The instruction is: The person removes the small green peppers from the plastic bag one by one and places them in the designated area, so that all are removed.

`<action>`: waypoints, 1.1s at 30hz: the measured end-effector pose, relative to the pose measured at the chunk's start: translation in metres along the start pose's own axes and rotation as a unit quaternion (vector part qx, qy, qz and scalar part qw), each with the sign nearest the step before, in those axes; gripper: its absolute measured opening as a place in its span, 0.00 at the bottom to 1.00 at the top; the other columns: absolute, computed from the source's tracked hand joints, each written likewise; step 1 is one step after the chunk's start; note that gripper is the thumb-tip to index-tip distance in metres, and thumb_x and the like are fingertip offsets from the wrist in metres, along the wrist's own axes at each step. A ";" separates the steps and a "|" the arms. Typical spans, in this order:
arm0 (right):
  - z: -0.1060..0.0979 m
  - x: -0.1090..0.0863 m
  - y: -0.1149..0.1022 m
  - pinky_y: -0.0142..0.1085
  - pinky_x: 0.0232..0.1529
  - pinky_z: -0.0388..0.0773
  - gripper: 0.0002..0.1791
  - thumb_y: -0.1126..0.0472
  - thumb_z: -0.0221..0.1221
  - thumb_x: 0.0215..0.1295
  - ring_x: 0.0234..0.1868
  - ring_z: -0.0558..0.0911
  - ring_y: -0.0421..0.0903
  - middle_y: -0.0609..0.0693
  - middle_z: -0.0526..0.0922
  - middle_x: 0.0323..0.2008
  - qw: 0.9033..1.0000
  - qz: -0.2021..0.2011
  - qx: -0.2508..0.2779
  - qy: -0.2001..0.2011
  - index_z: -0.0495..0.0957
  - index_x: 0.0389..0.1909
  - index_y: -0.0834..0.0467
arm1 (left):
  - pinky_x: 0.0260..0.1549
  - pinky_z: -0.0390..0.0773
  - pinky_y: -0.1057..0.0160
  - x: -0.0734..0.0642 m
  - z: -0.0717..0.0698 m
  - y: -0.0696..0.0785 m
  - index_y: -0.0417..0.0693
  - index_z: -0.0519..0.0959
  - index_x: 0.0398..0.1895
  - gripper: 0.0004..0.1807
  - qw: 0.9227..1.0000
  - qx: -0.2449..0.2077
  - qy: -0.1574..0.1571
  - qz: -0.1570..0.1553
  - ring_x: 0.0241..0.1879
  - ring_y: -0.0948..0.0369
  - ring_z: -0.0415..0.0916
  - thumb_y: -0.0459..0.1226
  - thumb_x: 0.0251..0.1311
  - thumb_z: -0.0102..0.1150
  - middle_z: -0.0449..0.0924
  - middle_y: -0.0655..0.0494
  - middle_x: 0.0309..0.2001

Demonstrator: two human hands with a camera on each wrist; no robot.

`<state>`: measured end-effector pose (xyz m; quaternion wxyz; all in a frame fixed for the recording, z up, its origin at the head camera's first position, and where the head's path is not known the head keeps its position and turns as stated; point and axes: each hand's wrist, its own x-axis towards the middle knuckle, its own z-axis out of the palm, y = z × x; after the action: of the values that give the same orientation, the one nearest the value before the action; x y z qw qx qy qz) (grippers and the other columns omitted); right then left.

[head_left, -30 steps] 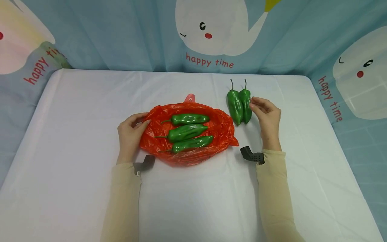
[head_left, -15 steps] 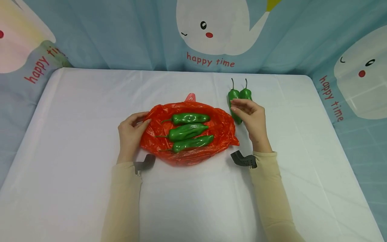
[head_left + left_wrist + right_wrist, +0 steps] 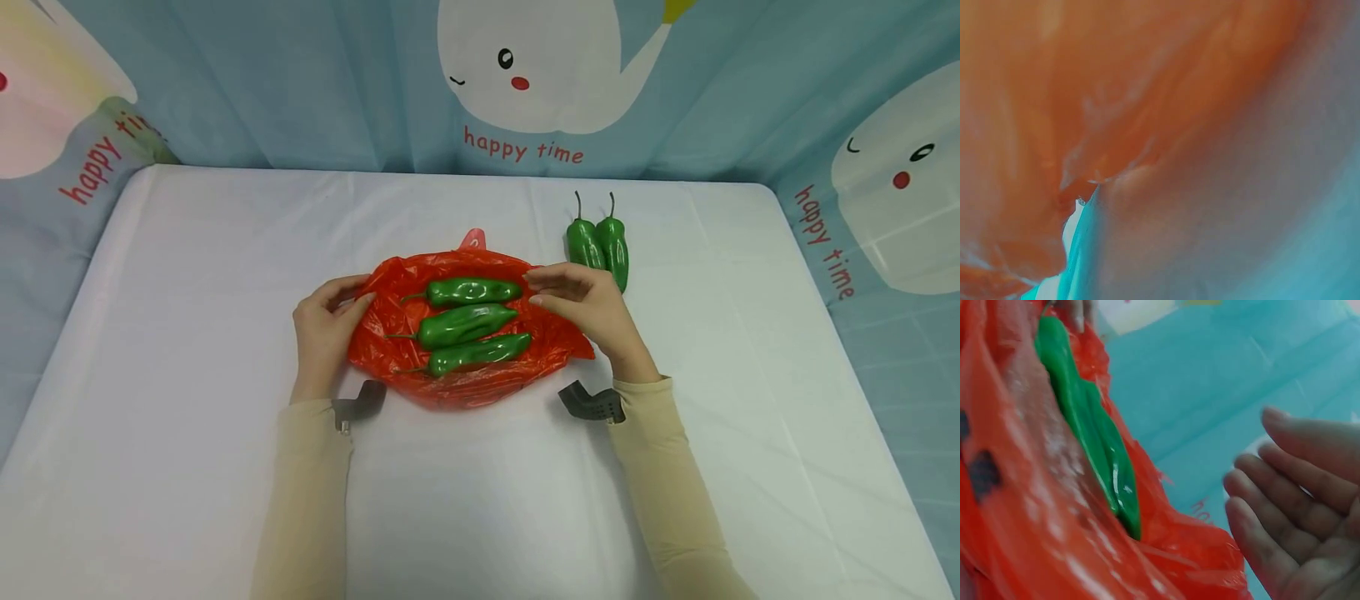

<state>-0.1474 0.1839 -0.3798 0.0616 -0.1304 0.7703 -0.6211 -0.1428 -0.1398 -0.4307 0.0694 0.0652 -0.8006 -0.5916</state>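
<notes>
A red plastic bag point(image 3: 465, 393) lies on the table with its mouth spread wide. Inside it, three green peppers point(image 3: 467, 326) lie side by side with their stems to the left. My left hand point(image 3: 321, 329) pinches the bag's left rim between thumb and fingers; in the left wrist view the bag's film point(image 3: 1129, 81) fills much of the picture. Over the bag's right rim is my right hand point(image 3: 592, 312), thumb and fingers apart, holding nothing. The right wrist view shows this hand point(image 3: 1310, 506) beside the bag and one green pepper point(image 3: 1088, 419).
Two more green peppers point(image 3: 584, 243) lie side by side behind my right hand, stems pointing away, lower ends partly hidden. A pink tab point(image 3: 473, 240) sticks out behind the bag. A blue curtain point(image 3: 337, 92) with whale prints stands along the table's back edge.
My right hand has moved left from beside the two loose peppers, across them, to the bag's right rim. The left hand stays on the bag, and the peppers have not visibly moved.
</notes>
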 end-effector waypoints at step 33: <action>0.041 0.003 0.008 0.36 0.51 0.77 0.17 0.65 0.69 0.52 0.48 0.78 0.43 0.45 0.83 0.44 0.956 0.005 -0.193 -0.220 0.82 0.45 0.57 | 0.47 0.78 0.69 0.000 0.000 -0.001 0.42 0.80 0.51 0.16 1.000 -0.005 -0.002 -0.001 0.47 0.55 0.80 0.35 0.59 0.62 0.80 0.47 0.49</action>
<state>-0.1405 0.1464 -0.3967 0.2066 -0.2690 0.8436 -0.4164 -0.1431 -0.1402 -0.4313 0.0679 0.0643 -0.7975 -0.5960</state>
